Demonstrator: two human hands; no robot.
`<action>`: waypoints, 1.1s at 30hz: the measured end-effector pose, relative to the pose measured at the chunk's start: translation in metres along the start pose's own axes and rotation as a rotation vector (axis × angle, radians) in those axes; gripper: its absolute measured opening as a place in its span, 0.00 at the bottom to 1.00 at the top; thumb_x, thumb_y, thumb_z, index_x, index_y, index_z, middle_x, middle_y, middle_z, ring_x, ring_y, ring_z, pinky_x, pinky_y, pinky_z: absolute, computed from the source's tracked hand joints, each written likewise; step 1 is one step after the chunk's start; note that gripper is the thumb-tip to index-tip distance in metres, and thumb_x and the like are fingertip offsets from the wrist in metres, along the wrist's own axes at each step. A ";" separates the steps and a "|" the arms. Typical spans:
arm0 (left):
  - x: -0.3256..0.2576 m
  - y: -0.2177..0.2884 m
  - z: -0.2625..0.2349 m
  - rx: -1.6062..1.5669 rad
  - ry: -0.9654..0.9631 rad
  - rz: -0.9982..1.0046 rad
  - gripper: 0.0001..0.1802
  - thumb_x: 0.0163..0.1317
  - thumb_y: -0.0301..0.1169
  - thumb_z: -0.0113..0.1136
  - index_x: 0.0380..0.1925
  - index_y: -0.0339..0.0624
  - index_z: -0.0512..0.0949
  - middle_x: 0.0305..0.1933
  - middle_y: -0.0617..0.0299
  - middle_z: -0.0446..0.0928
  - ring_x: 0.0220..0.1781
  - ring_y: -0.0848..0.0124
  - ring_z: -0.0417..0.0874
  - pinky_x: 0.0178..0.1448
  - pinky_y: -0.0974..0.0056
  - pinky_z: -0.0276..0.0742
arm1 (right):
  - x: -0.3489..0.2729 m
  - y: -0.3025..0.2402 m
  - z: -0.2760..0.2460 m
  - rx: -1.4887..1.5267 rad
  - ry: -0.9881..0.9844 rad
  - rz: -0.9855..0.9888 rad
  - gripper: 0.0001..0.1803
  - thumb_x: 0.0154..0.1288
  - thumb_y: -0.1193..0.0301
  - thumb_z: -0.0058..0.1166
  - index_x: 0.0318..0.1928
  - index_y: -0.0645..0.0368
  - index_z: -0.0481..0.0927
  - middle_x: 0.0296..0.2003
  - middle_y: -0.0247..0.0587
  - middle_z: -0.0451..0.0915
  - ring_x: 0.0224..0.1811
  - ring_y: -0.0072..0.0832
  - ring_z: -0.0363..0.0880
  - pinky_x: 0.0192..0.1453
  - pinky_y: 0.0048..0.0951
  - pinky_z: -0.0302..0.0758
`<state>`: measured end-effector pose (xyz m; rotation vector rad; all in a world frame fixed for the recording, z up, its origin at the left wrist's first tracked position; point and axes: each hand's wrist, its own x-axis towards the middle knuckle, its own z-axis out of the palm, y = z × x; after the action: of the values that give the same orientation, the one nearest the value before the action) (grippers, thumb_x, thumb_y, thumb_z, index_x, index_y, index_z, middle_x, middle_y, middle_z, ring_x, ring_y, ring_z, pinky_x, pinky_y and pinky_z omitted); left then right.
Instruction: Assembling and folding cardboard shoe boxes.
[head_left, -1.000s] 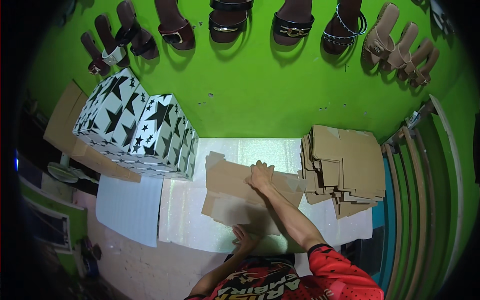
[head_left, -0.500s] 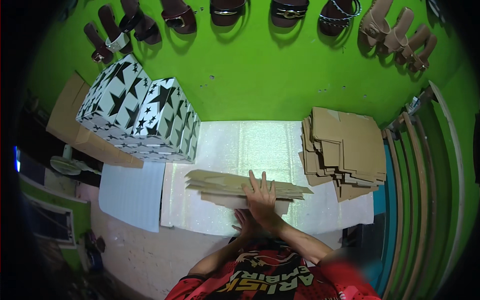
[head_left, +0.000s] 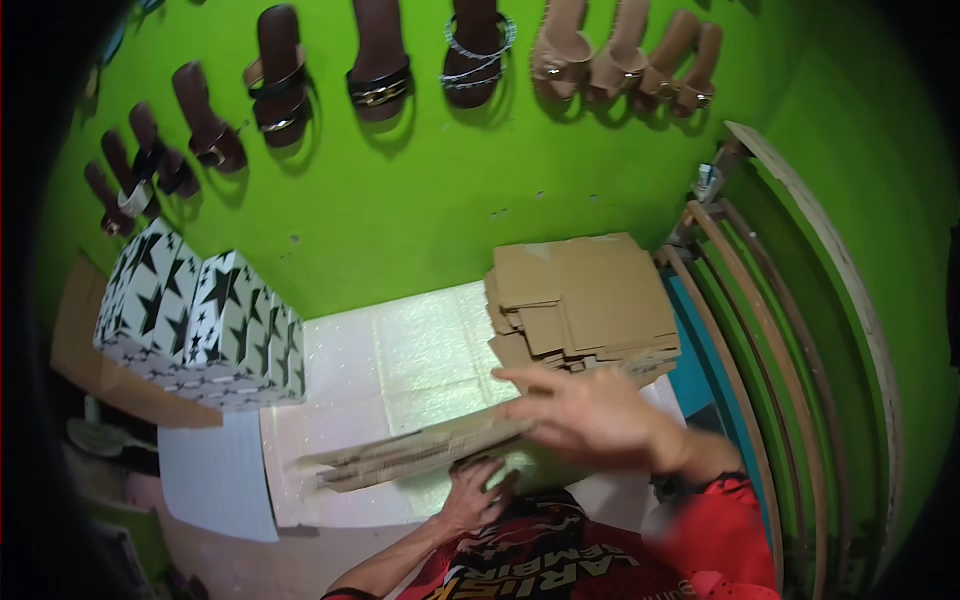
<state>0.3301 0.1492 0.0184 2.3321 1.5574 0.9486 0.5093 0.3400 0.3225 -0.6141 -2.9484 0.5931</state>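
A bundle of flat brown cardboard sheets (head_left: 400, 452) stands edge-on in front of me, slanting up to the right above the white table (head_left: 365, 360). Against its near side my left hand (head_left: 475, 497) grips with bent fingers, partly hidden in shadow. My right hand (head_left: 595, 412), blurred by motion, is over the bundle's right end with its fingers apart; whether it touches the sheets I cannot tell. Just beyond this hand lies a stack of flat cardboard pieces (head_left: 615, 295).
White boxes with black stars (head_left: 215, 320) are piled at the left, by a large brown carton (head_left: 75, 325). A pale blue sheet (head_left: 215, 475) hangs at the table's left edge. Sandals (head_left: 380, 90) hang along the green wall; a wooden rack (head_left: 775, 360) stands at the right.
The view has swung to the right. My right hand has lifted from the middle of the bundle toward its right end. The bundle now tilts up to the right.
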 end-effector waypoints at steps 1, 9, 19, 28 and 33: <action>0.021 0.007 0.001 0.012 0.015 0.099 0.30 0.61 0.35 0.70 0.66 0.57 0.81 0.72 0.55 0.72 0.71 0.58 0.73 0.70 0.47 0.68 | 0.002 0.022 -0.017 -0.011 0.021 -0.042 0.19 0.70 0.58 0.63 0.59 0.43 0.84 0.70 0.34 0.77 0.42 0.45 0.90 0.39 0.46 0.86; 0.212 0.015 0.088 -0.069 -0.062 0.017 0.38 0.68 0.47 0.64 0.77 0.56 0.68 0.84 0.40 0.54 0.86 0.38 0.51 0.82 0.26 0.44 | 0.079 0.293 -0.031 -0.282 0.079 0.205 0.32 0.61 0.60 0.72 0.65 0.52 0.81 0.65 0.53 0.79 0.68 0.45 0.77 0.73 0.66 0.69; 0.255 -0.041 0.121 0.084 -0.154 -0.441 0.40 0.75 0.59 0.51 0.82 0.55 0.61 0.88 0.43 0.44 0.90 0.48 0.38 0.83 0.25 0.26 | -0.029 0.384 0.197 -0.254 0.348 0.594 0.52 0.67 0.25 0.46 0.83 0.37 0.60 0.86 0.40 0.46 0.88 0.52 0.38 0.79 0.83 0.29; 0.270 -0.164 0.135 -0.736 0.525 -0.961 0.52 0.78 0.65 0.40 0.85 0.43 0.34 0.90 0.46 0.29 0.91 0.53 0.28 0.86 0.39 0.18 | -0.016 0.393 0.177 -0.213 0.319 0.552 0.52 0.64 0.25 0.49 0.82 0.38 0.63 0.86 0.42 0.47 0.88 0.54 0.38 0.80 0.81 0.26; 0.343 -0.156 0.142 -0.488 0.133 -1.097 0.63 0.66 0.78 0.42 0.86 0.50 0.32 0.89 0.40 0.27 0.90 0.47 0.24 0.79 0.20 0.22 | -0.013 0.450 0.148 -0.215 0.269 0.583 0.53 0.64 0.23 0.47 0.82 0.38 0.62 0.86 0.43 0.46 0.88 0.54 0.37 0.80 0.81 0.26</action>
<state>0.3803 0.5457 -0.0275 0.8528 1.9563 0.9808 0.6660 0.6623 0.0131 -1.4686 -2.5770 0.1930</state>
